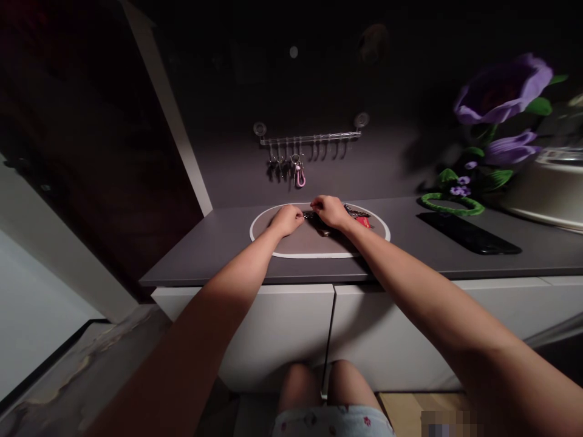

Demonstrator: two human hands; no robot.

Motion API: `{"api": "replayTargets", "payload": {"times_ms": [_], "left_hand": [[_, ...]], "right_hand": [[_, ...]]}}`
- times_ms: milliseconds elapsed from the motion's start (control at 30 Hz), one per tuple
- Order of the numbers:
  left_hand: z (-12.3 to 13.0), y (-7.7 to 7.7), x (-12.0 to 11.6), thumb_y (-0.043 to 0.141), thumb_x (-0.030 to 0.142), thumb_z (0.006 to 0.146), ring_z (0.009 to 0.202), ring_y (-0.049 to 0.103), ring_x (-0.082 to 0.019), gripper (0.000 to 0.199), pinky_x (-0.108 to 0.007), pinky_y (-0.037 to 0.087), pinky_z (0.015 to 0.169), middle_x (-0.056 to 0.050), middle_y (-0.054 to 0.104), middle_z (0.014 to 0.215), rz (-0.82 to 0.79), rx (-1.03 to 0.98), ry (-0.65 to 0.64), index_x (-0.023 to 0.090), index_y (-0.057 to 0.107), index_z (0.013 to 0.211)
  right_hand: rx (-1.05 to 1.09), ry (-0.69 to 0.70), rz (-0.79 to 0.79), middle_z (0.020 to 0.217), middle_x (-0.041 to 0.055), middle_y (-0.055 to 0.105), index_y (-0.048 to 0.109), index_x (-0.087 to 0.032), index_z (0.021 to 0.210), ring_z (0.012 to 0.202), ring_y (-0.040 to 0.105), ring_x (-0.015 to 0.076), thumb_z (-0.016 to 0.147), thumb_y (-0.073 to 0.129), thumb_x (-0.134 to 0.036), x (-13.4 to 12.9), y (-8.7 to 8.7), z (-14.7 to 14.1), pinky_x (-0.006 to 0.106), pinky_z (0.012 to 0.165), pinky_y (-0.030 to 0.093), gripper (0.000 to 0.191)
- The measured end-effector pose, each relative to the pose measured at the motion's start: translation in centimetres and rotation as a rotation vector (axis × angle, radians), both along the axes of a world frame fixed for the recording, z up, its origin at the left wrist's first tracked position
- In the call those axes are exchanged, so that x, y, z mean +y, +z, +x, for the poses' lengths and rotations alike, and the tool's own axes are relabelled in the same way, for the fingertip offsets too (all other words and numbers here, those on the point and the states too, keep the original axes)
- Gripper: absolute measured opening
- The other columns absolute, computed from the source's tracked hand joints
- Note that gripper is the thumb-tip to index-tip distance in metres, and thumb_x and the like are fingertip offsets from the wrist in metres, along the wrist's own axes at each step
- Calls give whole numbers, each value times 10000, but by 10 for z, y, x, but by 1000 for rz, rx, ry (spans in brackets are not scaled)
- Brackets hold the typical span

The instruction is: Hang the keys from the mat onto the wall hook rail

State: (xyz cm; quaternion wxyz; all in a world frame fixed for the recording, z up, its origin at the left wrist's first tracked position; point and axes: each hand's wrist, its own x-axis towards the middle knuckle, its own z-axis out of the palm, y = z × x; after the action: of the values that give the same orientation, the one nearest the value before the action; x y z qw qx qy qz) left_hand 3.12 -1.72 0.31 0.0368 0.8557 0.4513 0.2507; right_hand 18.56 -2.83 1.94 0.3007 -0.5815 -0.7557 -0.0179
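Observation:
Over an oval brown mat with a white rim [296,255], my left hand [286,220] is closed in a pinch. A small dark metal piece [308,215], which looks like a key, shows at its fingertips. Close by on the right, my right hand [330,211] is also closed, its fingertips pinched together; what they hold is too small to make out. Beside and partly behind the right hand lie a bunch of keys [357,212] and a red tag [363,222]. A dark item with a brownish end [325,232] lies below that hand.
On the wall, a clear hook rail [314,139] carries several keys and a pink carabiner [300,176] on its left half. To the right on the counter [218,243] are a black phone [469,233], purple craft flowers [505,91] and a pale rounded object [546,188].

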Motion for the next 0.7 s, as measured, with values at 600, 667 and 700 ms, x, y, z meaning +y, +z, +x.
{"api": "replayTargets", "payload": {"times_ms": [600,667,700], "left_hand": [[-2,-3,1,319,116,839,903,550,-218,283,-310,390,799,-151,580,977,101,114,137,127,588,923],[-2,-2,2,311,118,841,905,549,-222,284,-316,390,795,-155,577,974,116,103,171,120,581,925],[-2,-1,2,303,126,845,905,549,-226,287,-320,390,794,-159,576,970,122,91,187,117,579,922]], "right_hand": [[91,30,14,899,89,674,664,-140,879,824,595,165,767,507,-159,2,0,2,237,754,405,194],[115,32,8,892,91,673,661,-132,875,817,592,167,766,509,-165,1,0,2,242,748,405,190],[130,35,5,886,88,673,660,-131,871,810,591,164,765,511,-167,1,1,2,242,746,405,186]]}}
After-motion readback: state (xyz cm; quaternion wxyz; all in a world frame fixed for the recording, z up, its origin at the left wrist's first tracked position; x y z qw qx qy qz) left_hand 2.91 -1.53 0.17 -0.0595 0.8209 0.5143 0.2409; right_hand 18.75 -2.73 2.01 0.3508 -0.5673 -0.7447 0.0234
